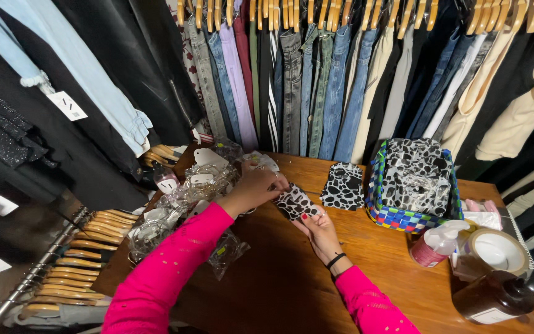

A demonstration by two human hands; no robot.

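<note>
Both hands meet over the middle of the brown wooden worktop (316,272), sharing one small flat black-and-white animal-print pouch (296,201); the left hand (256,188) pinches its upper left edge with fingers closed on the fabric, and the right hand (321,232) grips the lower right corner from beneath, so the pouch is held taut and tilted just above the wood, its face turned up towards the camera; both sleeves are bright pink, and a black band sits on the right wrist.

A second pouch of the same print (343,185) stands upright just beyond, near a woven basket with blue, green and red checks (403,218); the basket is filled to the rim with more of the same printed pieces, packed close.

Left of the hands lies a heap of clear plastic bags (183,204) with card tags. At the right edge stand a white-and-pink spray bottle (439,242), a roll of brown tape (492,250) and a dark brown pump bottle (495,297), well apart from the hands.
</note>
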